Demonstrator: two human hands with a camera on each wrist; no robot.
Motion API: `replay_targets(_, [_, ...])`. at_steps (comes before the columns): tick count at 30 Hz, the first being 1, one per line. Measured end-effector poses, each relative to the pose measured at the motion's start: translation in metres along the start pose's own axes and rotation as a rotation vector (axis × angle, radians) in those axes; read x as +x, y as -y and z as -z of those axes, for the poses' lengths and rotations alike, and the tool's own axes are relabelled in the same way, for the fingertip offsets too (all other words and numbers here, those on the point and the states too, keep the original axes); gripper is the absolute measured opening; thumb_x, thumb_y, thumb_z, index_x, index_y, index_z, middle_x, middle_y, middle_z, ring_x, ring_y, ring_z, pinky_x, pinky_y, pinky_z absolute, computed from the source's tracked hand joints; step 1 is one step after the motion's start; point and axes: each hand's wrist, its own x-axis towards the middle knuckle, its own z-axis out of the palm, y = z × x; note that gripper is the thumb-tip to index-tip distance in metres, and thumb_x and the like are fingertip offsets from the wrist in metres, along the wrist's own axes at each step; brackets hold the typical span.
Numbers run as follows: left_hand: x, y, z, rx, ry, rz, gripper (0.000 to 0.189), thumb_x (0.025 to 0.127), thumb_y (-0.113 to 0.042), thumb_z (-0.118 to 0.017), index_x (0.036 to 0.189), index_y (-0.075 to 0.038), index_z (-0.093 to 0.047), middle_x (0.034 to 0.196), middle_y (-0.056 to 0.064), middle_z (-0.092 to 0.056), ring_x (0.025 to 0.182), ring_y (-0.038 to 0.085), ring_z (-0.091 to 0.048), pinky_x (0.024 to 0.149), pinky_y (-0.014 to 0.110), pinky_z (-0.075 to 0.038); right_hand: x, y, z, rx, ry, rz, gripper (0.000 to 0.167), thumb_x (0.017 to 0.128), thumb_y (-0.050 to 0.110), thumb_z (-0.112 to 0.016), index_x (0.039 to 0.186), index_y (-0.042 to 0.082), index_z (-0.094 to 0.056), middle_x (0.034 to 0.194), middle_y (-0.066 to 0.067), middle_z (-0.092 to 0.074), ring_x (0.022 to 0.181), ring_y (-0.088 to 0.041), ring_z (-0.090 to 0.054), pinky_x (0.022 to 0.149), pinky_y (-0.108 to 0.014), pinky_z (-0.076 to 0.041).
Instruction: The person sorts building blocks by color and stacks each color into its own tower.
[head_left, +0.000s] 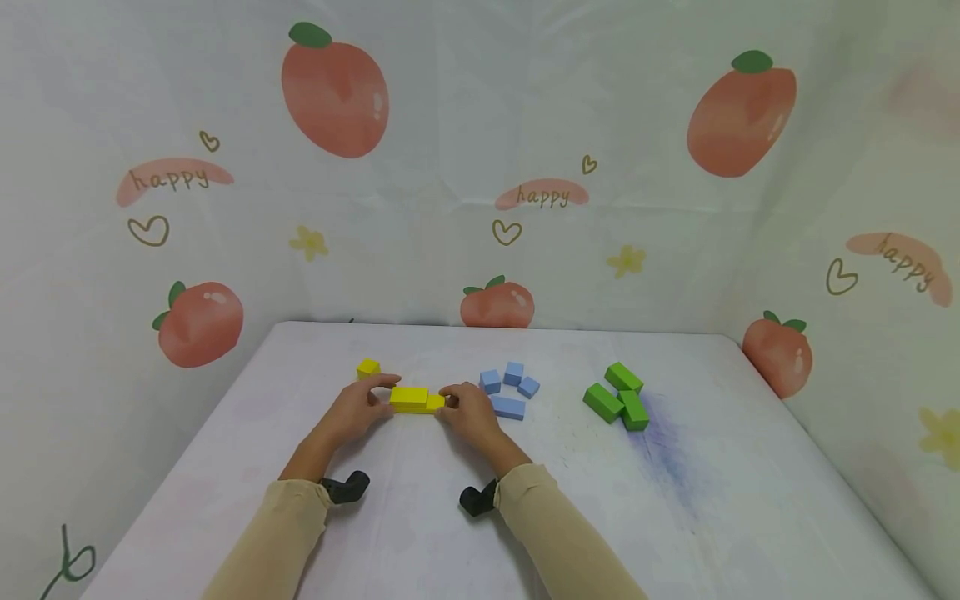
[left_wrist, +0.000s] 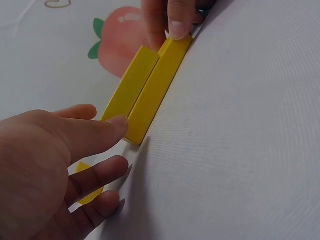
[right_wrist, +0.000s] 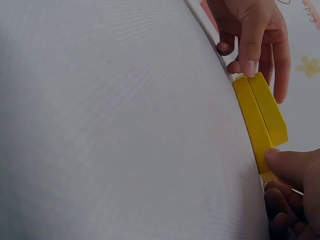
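Near the middle of the table, a shorter yellow block (head_left: 409, 397) lies on top of a longer yellow block (head_left: 408, 409), toward its left end. My left hand (head_left: 356, 410) is at the left end of the pair. Its thumb touches the upper block's end, while the other fingers reach out loosely. At the opposite end, my right hand (head_left: 472, 414) pinches the lower block's right end, its thumb on the near side and its other fingers curled, partly hidden. The right wrist view shows both stacked blocks (right_wrist: 256, 120) between the hands.
A yellow cube (head_left: 368, 368) sits behind my left hand. Several light blue blocks (head_left: 513, 372) lie just past my right hand, and three green blocks (head_left: 603, 403) are grouped farther right. A printed curtain (head_left: 420, 250) hangs behind the white table (head_left: 720, 467).
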Motion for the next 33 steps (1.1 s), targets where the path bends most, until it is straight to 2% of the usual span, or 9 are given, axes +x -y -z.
replay_targets(5, [-0.003, 0.002, 0.003, -0.04, -0.035, -0.042, 0.051, 0.088, -0.006, -0.069, 0.135, -0.017, -0.056, 0.132, 0.006, -0.057, 0.098, 0.024, -0.055, 0.084, 0.04, -0.047, 0.0, -0.001, 0.0, -0.004, -0.003, -0.001, 0.03, 0.087, 0.013, -0.074, 0.117, 0.01, -0.07, 0.087, 0.003, -0.056, 0.082, -0.015, -0.051, 0.074, -0.027, -0.046])
replay_targets(9, [-0.005, 0.002, 0.007, -0.089, -0.105, -0.101, 0.046, 0.088, -0.005, -0.068, 0.132, -0.016, -0.059, 0.129, 0.006, -0.059, 0.097, 0.024, -0.056, 0.078, 0.038, -0.048, 0.001, -0.002, 0.0, -0.006, -0.006, 0.016, 0.03, 0.087, 0.013, -0.074, 0.116, 0.009, -0.07, 0.086, 0.003, -0.056, 0.08, -0.015, -0.051, 0.073, -0.026, -0.046])
replay_targets(12, [-0.004, 0.0, 0.011, -0.123, -0.17, -0.115, 0.043, 0.089, -0.007, -0.069, 0.13, -0.015, -0.06, 0.126, 0.007, -0.06, 0.094, 0.025, -0.056, 0.073, 0.035, -0.049, 0.001, -0.003, 0.0, -0.006, -0.005, 0.019, 0.03, 0.087, 0.013, -0.074, 0.116, 0.009, -0.07, 0.085, 0.003, -0.056, 0.08, -0.015, -0.051, 0.073, -0.026, -0.046])
replay_targets(20, [0.004, 0.003, 0.018, -0.13, -0.266, -0.038, 0.041, 0.091, -0.011, -0.069, 0.13, -0.014, -0.06, 0.127, 0.011, -0.057, 0.097, 0.027, -0.054, 0.07, 0.029, -0.05, 0.003, -0.004, -0.002, -0.002, -0.006, 0.012, 0.03, 0.086, 0.014, -0.075, 0.115, 0.01, -0.071, 0.085, 0.003, -0.055, 0.08, -0.015, -0.051, 0.072, -0.026, -0.046])
replay_targets(25, [0.01, 0.008, 0.02, -0.129, -0.313, -0.009, 0.039, 0.091, -0.009, -0.069, 0.129, -0.013, -0.061, 0.129, 0.011, -0.055, 0.099, 0.027, -0.053, 0.072, 0.031, -0.049, 0.004, -0.004, -0.003, 0.001, -0.002, 0.008, 0.03, 0.086, 0.014, -0.075, 0.116, 0.01, -0.07, 0.084, 0.003, -0.055, 0.08, -0.015, -0.051, 0.072, -0.026, -0.046])
replay_targets(28, [0.014, 0.01, 0.021, -0.13, -0.326, 0.005, 0.038, 0.092, -0.011, -0.068, 0.129, -0.013, -0.061, 0.129, 0.01, -0.054, 0.101, 0.028, -0.052, 0.074, 0.033, -0.048, 0.005, -0.003, -0.003, 0.005, 0.0, 0.007, 0.03, 0.086, 0.013, -0.075, 0.116, 0.009, -0.07, 0.083, 0.003, -0.055, 0.079, -0.015, -0.051, 0.072, -0.026, -0.046])
replay_targets(33, [0.021, 0.012, 0.022, -0.139, -0.312, 0.042, 0.039, 0.091, -0.011, -0.068, 0.129, -0.011, -0.06, 0.132, 0.013, -0.052, 0.104, 0.03, -0.051, 0.079, 0.039, -0.048, 0.005, -0.004, -0.003, 0.004, 0.002, -0.008, 0.03, 0.087, 0.014, -0.074, 0.116, 0.01, -0.07, 0.084, 0.003, -0.055, 0.08, -0.015, -0.051, 0.072, -0.026, -0.046])
